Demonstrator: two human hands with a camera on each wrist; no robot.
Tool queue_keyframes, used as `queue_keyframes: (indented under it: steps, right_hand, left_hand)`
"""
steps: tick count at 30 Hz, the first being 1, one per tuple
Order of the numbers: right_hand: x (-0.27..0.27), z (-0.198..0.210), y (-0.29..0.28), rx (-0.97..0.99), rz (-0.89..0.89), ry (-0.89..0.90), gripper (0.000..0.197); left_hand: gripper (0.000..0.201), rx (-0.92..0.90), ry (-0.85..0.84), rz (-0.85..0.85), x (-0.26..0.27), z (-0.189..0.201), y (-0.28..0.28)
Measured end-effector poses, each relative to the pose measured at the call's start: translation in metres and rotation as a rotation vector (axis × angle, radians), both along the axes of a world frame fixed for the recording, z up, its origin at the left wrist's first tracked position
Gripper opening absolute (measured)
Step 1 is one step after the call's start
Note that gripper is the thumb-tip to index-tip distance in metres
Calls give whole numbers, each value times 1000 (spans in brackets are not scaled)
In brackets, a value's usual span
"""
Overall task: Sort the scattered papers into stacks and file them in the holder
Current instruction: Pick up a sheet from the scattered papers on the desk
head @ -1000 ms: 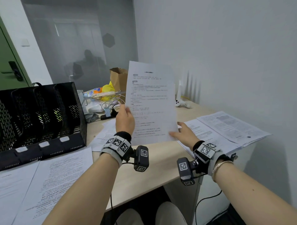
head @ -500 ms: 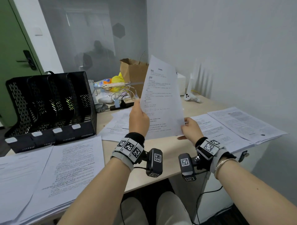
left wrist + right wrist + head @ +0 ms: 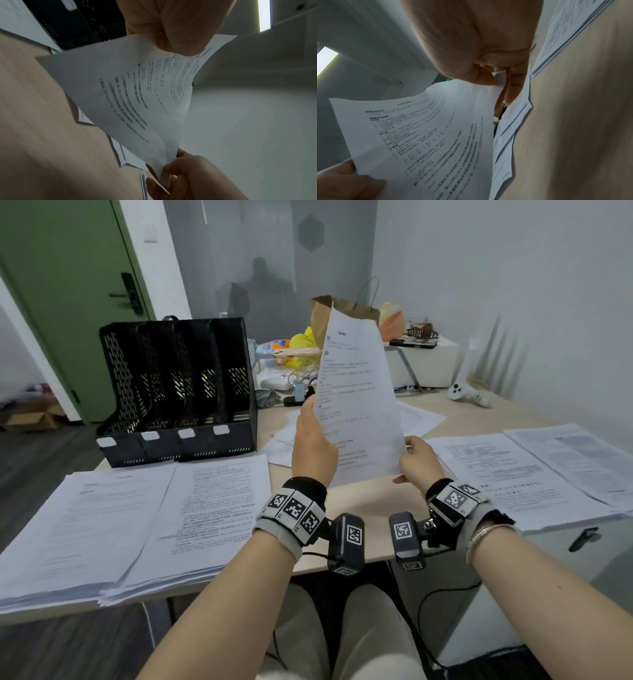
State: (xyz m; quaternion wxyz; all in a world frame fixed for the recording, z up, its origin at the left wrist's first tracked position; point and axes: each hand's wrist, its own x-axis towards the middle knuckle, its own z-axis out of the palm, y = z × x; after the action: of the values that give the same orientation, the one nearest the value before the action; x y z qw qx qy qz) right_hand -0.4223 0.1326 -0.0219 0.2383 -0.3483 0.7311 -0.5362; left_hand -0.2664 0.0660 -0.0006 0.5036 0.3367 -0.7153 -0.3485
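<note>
Sheet under inspection, held upright between both hands.

The left hand (image 3: pixel 313 445) grips the sheet (image 3: pixel 356 402) at its left edge; the right hand (image 3: pixel 419 458) pinches its lower right corner. Since a second ago the sheet has turned edge-on toward the left, which suggests it is headed for the stacks (image 3: pixel 137 522) left of the hands, before the empty holder (image 3: pixel 178 392). It is one thin printed page, slightly curled.
</note>
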Motion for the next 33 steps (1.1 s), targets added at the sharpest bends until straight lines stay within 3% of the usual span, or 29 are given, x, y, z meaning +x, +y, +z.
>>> queue_keyframes:
  steps: [7, 15, 20, 28, 33]
  right_hand:
    - [20, -4, -29, 17, 62, 42, 34]
    - [79, 8, -61, 6, 353, -24, 30]
    - [118, 10, -81, 14, 455, 5, 33]
    - [155, 9, -97, 74, 524, 32, 29]
    - [171, 8, -111, 132, 514, 72, 36]
  left_hand:
    - [50, 76, -28, 175, 50, 12, -28]
    - [41, 217, -206, 296, 131, 11, -64]
    - [40, 310, -203, 392, 179, 0, -73]
    - [36, 347, -208, 465, 225, -11, -81]
    - [39, 332, -206, 490, 232, -14, -75]
